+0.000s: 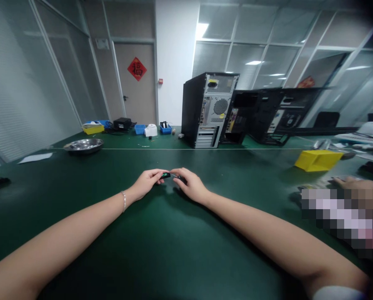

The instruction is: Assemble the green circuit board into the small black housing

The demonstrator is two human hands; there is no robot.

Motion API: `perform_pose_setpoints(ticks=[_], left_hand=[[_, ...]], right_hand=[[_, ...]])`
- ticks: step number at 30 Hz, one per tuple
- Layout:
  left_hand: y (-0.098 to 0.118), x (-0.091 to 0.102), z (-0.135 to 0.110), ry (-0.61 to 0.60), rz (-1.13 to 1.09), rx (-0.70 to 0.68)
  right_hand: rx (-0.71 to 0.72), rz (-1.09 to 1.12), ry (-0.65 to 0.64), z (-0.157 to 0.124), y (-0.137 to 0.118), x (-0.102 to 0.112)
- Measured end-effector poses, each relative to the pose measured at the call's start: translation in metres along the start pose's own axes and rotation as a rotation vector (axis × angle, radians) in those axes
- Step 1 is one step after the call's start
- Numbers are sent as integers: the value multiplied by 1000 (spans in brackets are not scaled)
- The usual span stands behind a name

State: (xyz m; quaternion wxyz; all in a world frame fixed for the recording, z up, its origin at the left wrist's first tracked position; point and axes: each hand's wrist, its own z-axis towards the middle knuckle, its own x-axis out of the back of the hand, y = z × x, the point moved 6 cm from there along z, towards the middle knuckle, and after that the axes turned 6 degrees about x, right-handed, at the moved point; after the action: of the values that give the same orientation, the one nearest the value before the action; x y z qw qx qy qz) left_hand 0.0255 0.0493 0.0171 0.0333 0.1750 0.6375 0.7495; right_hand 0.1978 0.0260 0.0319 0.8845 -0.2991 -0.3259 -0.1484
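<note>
Room: pale door [133,98] with a red diamond-shaped sign [137,68] bearing one dark character; white pillar [175,62] beside it, with a small red box [160,81] mounted at its edge; glass partitions [258,39] behind and to the right.
Work surface: broad dark-green table [161,258], crossed by a thin pale line beyond the hands.
Left hand [149,182]: thumb and fingers pinched narrow on a small black piece [165,175] with a green part showing; held just above the table, near the middle of the view; thin bracelet [124,201] at the wrist.
Right hand [189,183]: fingers curled closely round the dark handle of a slim tool [182,179], its narrow shaft pointing at the small black piece; whether the tip touches cannot be told.
Table, far left: sheet of white paper [36,158], lying flat; round metal bowl [84,151], small contents unclear; yellow bin [93,130] behind it; black box [123,123] with cables.
Table, far middle: two blue bins [140,129], a white object [150,131] between them.
Computers: upright tower [210,108], rear panel showing its ports and round fan grille; two further black cases [284,112] to its right.
Table, right: yellow box [319,160], well apart from both hands; nearer, a co-worker's hand [358,183], blurred, its fingers' state not clear.
</note>
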Motion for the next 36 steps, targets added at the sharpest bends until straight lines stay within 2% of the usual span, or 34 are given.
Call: perform_pose_setpoints(ticks=[12, 25, 36], left_hand=[[2, -2, -2, -43, -31, 23], [11, -6, -9, 7, 107, -16], [7, -5, -7, 17, 69, -31]], right_hand=[[2, -21, -4, 0, 3, -2], [-10, -69, -11, -1, 1, -1], [-8, -81, -35, -1, -1, -1]])
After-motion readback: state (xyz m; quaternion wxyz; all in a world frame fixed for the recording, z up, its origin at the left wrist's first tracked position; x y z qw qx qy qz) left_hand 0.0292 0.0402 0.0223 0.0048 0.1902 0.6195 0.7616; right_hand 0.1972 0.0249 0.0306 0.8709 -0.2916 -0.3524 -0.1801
